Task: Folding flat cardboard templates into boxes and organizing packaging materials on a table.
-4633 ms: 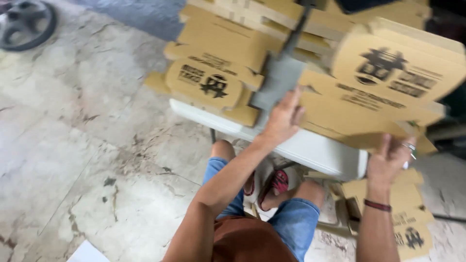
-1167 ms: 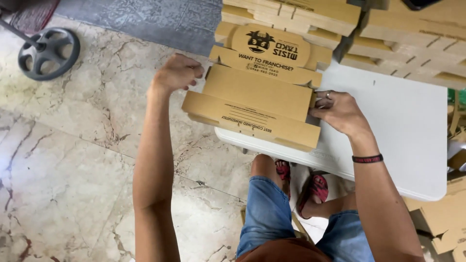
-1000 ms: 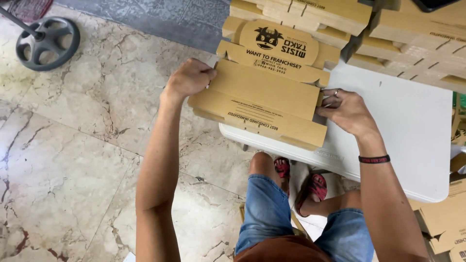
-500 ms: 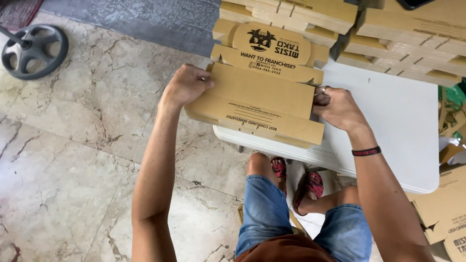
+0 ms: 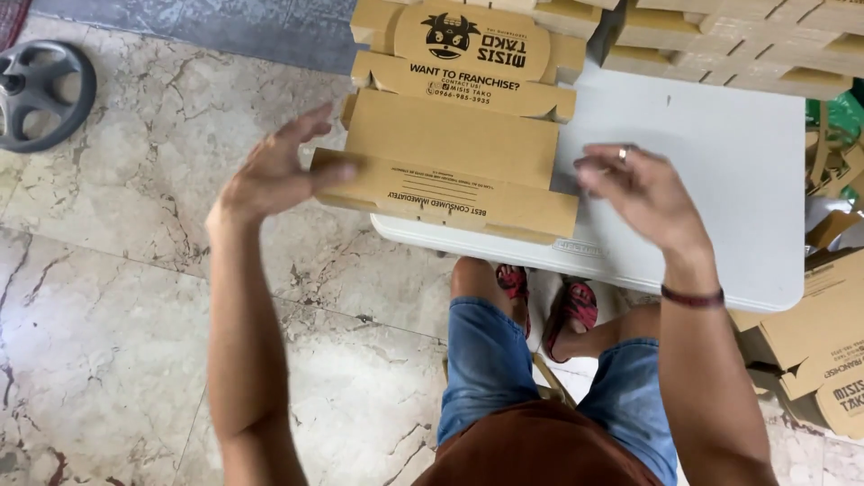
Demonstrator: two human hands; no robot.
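Lying flat on the white counter (image 5: 720,189), the brown cardboard box blank (image 5: 450,162) runs long-axis left to right between both open, empty grips, left hand (image 5: 270,175) touching its end, right hand (image 5: 643,193) just beside.

white table (image 5: 720,180), right of centre, rounded near edge | stacks of flat brown cardboard blanks (image 5: 729,40), far right on the table | grey wheel (image 5: 40,90), far left on marble floor (image 5: 117,297) | loose brown cardboard pieces (image 5: 819,333), near right, on the floor beside the table | green object (image 5: 841,117), right edge, partly hidden
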